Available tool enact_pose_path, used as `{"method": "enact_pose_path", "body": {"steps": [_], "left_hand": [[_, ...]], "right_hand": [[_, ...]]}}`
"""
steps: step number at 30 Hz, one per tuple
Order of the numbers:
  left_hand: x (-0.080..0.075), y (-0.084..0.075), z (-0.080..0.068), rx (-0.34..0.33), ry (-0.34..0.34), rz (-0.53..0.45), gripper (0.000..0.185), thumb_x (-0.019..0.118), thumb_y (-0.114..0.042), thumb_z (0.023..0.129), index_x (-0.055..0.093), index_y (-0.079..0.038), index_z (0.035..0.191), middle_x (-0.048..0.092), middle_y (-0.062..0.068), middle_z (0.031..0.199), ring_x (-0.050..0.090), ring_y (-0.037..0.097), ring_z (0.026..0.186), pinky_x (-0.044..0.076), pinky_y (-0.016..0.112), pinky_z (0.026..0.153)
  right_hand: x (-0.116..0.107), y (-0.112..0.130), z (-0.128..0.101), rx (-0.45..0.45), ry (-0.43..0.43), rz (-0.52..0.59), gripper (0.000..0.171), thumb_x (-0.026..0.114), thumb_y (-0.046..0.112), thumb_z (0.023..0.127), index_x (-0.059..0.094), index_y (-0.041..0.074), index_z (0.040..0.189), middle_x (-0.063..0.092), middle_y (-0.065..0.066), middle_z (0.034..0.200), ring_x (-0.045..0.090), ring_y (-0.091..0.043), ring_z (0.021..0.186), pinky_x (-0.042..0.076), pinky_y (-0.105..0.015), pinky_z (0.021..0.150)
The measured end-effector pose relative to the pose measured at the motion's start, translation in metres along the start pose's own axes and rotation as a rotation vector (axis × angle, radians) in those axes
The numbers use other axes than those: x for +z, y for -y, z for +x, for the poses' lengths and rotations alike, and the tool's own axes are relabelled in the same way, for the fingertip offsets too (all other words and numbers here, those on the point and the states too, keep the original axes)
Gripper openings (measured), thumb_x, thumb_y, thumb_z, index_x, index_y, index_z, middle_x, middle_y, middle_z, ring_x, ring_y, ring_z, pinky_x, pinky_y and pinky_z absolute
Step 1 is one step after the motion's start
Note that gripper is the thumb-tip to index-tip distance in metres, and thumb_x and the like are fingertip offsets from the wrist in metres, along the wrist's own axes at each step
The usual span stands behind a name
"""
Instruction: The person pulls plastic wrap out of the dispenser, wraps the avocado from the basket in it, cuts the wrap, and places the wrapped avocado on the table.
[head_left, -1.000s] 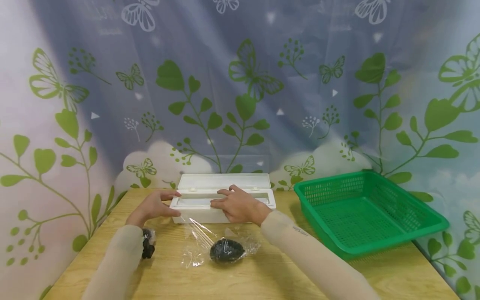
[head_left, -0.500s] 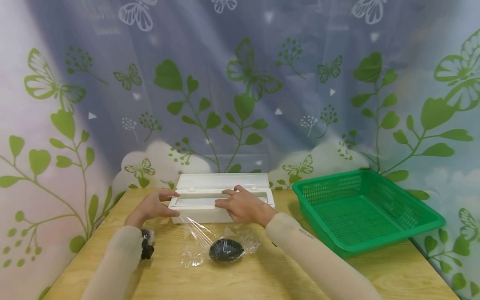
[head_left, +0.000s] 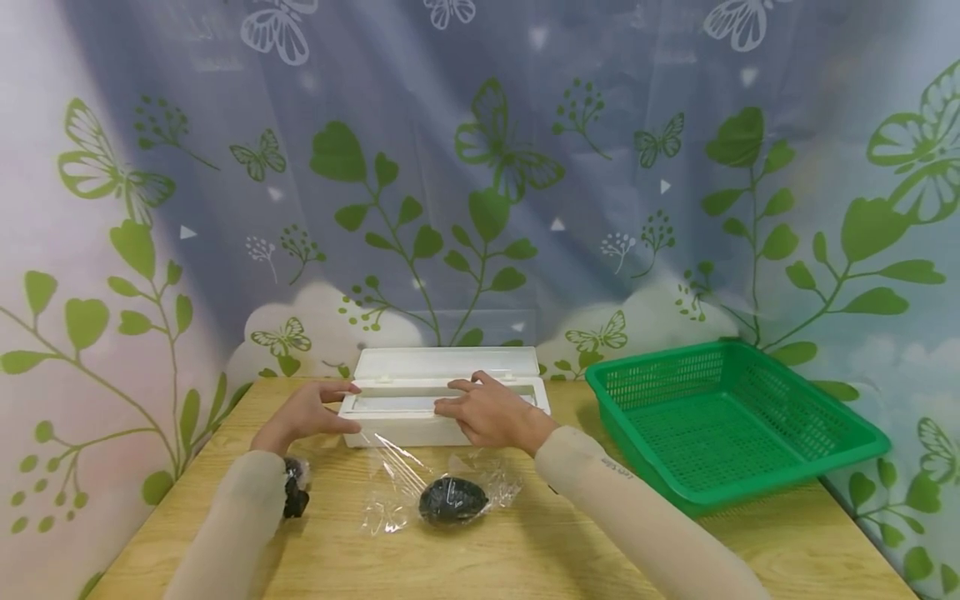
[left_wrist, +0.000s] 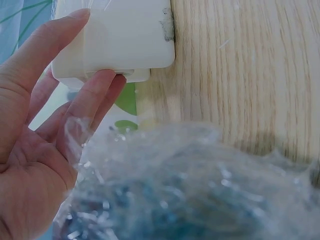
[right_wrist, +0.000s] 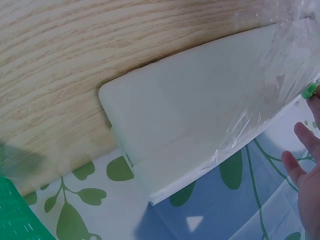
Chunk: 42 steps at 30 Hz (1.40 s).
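Note:
A white cling film dispenser (head_left: 405, 432) stands at the back of the table, its lid (head_left: 450, 361) up. My left hand (head_left: 307, 410) grips its left end, thumb on the front. My right hand (head_left: 493, 414) is over the dispenser's top, fingers spread. In the right wrist view, fingers at the frame's edge hold a small green slide cutter (right_wrist: 309, 91) on the long edge; the thumb is hidden. Creased clear film (head_left: 401, 467) hangs from the dispenser's front towards the table. A dark, egg-shaped thing (head_left: 452, 500), avocado-like, lies in clear film nearby.
A green plastic basket (head_left: 750, 496) stands on the right of the wooden table (head_left: 360, 571). Another dark thing in clear film (head_left: 296, 492) lies beside my left wrist, blurred in the left wrist view. A patterned cloth backdrop (head_left: 570, 275) hangs behind.
My right hand has slid a little to the right along the dispenser's top. My left hand keeps its grip, and the dark egg-shaped thing stays where it was.

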<state>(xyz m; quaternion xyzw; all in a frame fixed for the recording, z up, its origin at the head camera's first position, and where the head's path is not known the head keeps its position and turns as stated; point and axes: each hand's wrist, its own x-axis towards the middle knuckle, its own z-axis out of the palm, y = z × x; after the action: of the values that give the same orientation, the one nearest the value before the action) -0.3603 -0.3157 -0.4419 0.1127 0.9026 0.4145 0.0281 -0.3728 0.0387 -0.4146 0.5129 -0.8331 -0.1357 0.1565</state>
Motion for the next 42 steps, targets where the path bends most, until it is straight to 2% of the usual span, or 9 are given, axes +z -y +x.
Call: {"method": "enact_pose_path", "body": {"steps": [7, 16, 25, 31, 37, 42], "left_hand": [[0.001, -0.001, 0.001, 0.015, 0.005, -0.007, 0.069, 0.092, -0.021, 0.078, 0.063, -0.004, 0.138, 0.045, 0.027, 0.157, 0.045, 0.052, 0.141, 0.064, 0.039, 0.084], [0.001, -0.001, 0.0, 0.032, 0.002, -0.001, 0.07, 0.092, -0.021, 0.079, 0.062, -0.003, 0.139, 0.044, 0.028, 0.158, 0.045, 0.053, 0.141, 0.063, 0.043, 0.087], [0.0, -0.005, -0.004, 0.004, 0.004, 0.004, 0.071, 0.091, -0.022, 0.079, 0.061, -0.004, 0.14, 0.043, 0.028, 0.158, 0.044, 0.053, 0.142, 0.063, 0.044, 0.089], [0.001, -0.003, -0.001, 0.01, 0.004, 0.003, 0.07, 0.092, -0.023, 0.078, 0.062, -0.005, 0.139, 0.043, 0.027, 0.158, 0.045, 0.052, 0.141, 0.063, 0.043, 0.089], [0.002, -0.002, 0.0, 0.008, -0.004, -0.014, 0.069, 0.092, -0.022, 0.078, 0.063, -0.004, 0.138, 0.044, 0.027, 0.158, 0.045, 0.052, 0.142, 0.064, 0.04, 0.085], [0.002, -0.001, 0.001, 0.009, -0.005, -0.011, 0.069, 0.092, -0.023, 0.077, 0.063, -0.006, 0.137, 0.045, 0.026, 0.158, 0.045, 0.052, 0.142, 0.063, 0.042, 0.089]], "right_hand": [[0.002, -0.004, -0.006, 0.004, 0.013, 0.015, 0.04, 0.046, 0.017, 0.104, 0.057, 0.027, 0.141, 0.061, 0.011, 0.147, 0.052, -0.022, 0.143, 0.046, -0.048, 0.114], [0.0, -0.012, -0.022, 0.005, 0.005, 0.013, 0.039, 0.047, 0.013, 0.101, 0.06, 0.027, 0.135, 0.067, 0.013, 0.141, 0.054, -0.022, 0.141, 0.047, -0.048, 0.111], [-0.003, -0.024, -0.046, 0.027, 0.023, 0.055, 0.041, 0.046, 0.012, 0.102, 0.062, 0.026, 0.137, 0.068, 0.009, 0.139, 0.056, -0.025, 0.14, 0.048, -0.051, 0.11], [-0.006, -0.031, -0.062, 0.045, 0.049, 0.083, 0.048, 0.045, 0.007, 0.097, 0.063, 0.023, 0.138, 0.07, 0.007, 0.137, 0.057, -0.027, 0.139, 0.047, -0.054, 0.111], [-0.008, -0.036, -0.07, 0.047, 0.057, 0.093, 0.053, 0.043, 0.003, 0.095, 0.064, 0.023, 0.138, 0.072, 0.007, 0.134, 0.057, -0.027, 0.139, 0.047, -0.053, 0.109], [-0.009, -0.038, -0.073, 0.038, 0.057, 0.085, 0.053, 0.043, 0.002, 0.094, 0.064, 0.022, 0.138, 0.071, 0.007, 0.135, 0.056, -0.028, 0.139, 0.048, -0.054, 0.11]]}}
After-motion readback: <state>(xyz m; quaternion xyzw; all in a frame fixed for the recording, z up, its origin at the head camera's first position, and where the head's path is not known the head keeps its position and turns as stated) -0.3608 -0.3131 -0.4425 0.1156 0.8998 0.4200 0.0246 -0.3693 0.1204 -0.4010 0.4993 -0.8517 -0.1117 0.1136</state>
